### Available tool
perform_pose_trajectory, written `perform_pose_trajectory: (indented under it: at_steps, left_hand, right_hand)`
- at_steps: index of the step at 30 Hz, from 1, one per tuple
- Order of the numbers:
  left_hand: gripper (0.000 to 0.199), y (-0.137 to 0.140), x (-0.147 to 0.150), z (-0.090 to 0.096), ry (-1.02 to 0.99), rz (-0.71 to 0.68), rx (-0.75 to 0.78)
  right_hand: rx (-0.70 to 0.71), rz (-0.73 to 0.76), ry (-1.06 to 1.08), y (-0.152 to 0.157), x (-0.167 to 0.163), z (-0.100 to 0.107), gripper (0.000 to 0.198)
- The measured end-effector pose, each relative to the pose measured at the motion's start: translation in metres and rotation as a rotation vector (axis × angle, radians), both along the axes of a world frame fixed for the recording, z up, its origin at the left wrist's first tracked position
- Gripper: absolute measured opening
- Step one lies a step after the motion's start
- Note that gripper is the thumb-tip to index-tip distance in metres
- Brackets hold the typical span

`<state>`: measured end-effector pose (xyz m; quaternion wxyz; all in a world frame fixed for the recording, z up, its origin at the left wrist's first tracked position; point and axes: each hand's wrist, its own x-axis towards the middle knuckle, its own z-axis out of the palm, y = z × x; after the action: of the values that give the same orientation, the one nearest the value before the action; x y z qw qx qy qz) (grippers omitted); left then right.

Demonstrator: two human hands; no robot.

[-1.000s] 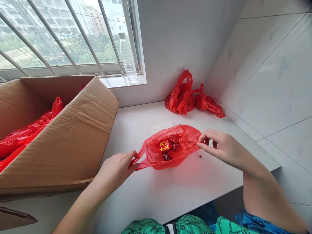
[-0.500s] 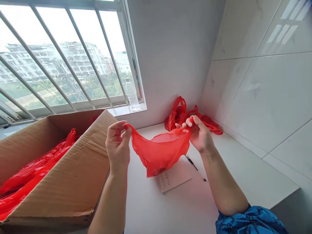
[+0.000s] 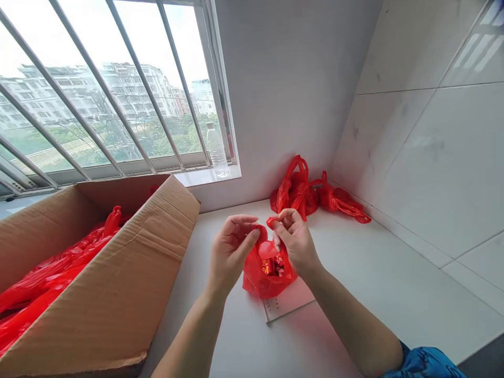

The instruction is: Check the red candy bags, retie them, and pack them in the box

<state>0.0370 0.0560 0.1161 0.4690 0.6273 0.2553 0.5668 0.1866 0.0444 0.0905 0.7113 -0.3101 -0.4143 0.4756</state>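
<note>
A red plastic bag hangs or rests over a pale notebook on the white table, its mouth partly open. Inside it show small red packets with yellow print. My left hand is closed in a pinch on one handle of the bag. My right hand pinches the other handle, close beside the left. Whether the bag's bottom touches the notebook I cannot tell.
A cardboard box holding red plastic bags stands at the left. Several filled red bags lie by the back wall. On the windowsill stands a clear bottle. The white table meets a tiled wall at the right.
My hands have come closer together, bringing the bag's handles near each other. The bag, stretched wide before, now hangs narrower and shows the packets inside. The view has shifted slightly.
</note>
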Motion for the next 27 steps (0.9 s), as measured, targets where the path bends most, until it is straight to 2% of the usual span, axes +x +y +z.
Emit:
perform_pose_trajectory:
  at_steps: [3,4,6,9,12,13,15,18,20,22,24,27]
  left_hand:
    - [0.015,0.000,0.005,-0.003,0.164,0.134,0.107]
    - [0.015,0.001,0.006,-0.004,0.198,0.180,0.128]
    - [0.019,0.003,0.006,-0.005,0.218,0.210,0.104]
    - [0.027,0.007,0.005,-0.007,0.169,0.056,-0.068]
    - [0.031,0.013,0.001,-0.008,0.116,-0.131,-0.199]
    - [0.032,0.015,-0.001,-0.009,0.098,-0.139,-0.199]
    - [0.031,0.018,-0.002,-0.012,0.076,-0.069,-0.141]
    - [0.043,0.014,0.003,-0.021,0.186,-0.001,-0.056]
    - [0.064,0.009,0.008,-0.026,0.300,-0.073,-0.094]
    - [0.073,0.005,0.012,-0.029,0.335,-0.187,-0.178]
    - [0.065,0.005,0.013,-0.029,0.278,-0.300,-0.250]
    - [0.049,0.013,0.010,-0.026,0.143,-0.435,-0.389]
  right_hand:
    - [-0.004,0.049,-0.141,-0.003,0.001,-0.003,0.012]
    - [0.002,0.102,-0.176,-0.004,0.003,-0.003,0.014]
    - [0.024,0.228,-0.256,-0.007,0.008,0.000,0.031]
    - [0.051,0.276,-0.463,-0.010,0.009,0.004,0.047]
    - [0.025,0.203,-0.622,-0.011,0.007,0.005,0.034]
    - [0.011,0.172,-0.623,-0.011,0.006,0.005,0.031]
    - [-0.017,0.103,-0.572,-0.010,0.005,0.004,0.035]
    - [-0.053,0.047,-0.472,-0.007,0.008,0.003,0.041]
    - [-0.048,0.020,-0.431,-0.005,0.012,0.001,0.038]
    - [-0.037,-0.009,-0.404,-0.002,0.017,0.000,0.035]
    - [-0.052,-0.003,-0.403,0.001,0.024,-0.001,0.036]
    - [-0.121,0.095,-0.416,0.003,0.033,0.000,0.042]
